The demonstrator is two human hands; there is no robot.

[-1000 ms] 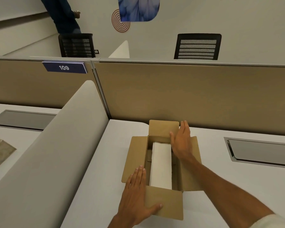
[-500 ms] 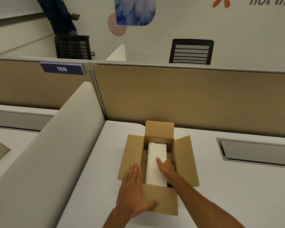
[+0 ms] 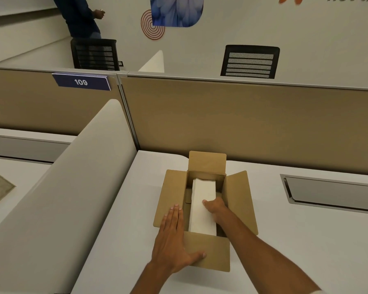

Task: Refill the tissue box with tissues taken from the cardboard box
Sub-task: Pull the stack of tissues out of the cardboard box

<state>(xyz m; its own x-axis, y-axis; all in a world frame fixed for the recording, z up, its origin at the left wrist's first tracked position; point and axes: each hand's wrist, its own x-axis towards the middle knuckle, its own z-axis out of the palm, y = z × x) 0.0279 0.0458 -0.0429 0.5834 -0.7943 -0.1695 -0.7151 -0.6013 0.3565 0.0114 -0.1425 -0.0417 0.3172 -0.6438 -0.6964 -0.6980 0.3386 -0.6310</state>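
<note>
Two hands share the work on the cardboard box (image 3: 204,209), which sits on the pale bench (image 3: 306,240) with all four flaps folded outward so the inside is open from above. The left hand (image 3: 174,236) lies flat, fingers together and extended, across the box's left flap and near-left corner, thumb spread onto the near flap; it grips nothing, and I judge it is there to pin the light box down so it does not lift or slide when something is pulled out. The right hand (image 3: 216,209) reaches down inside the box, its fingers curled over the right edge of the white stack of tissues (image 3: 203,194), which stands lengthwise in the middle of the box with gaps on either side. Those gaps seem to be what lets fingers slip in beside the stack. Whether the right hand has fully closed on the tissues I cannot tell, since the fingertips are hidden below the stack's edge. No tissue box shows anywhere in view, so the refill itself is not yet begun; this looks like the first grasp. A loose pinch could peel off only the top sheets, so getting fingers under the whole bundle matters.
</note>
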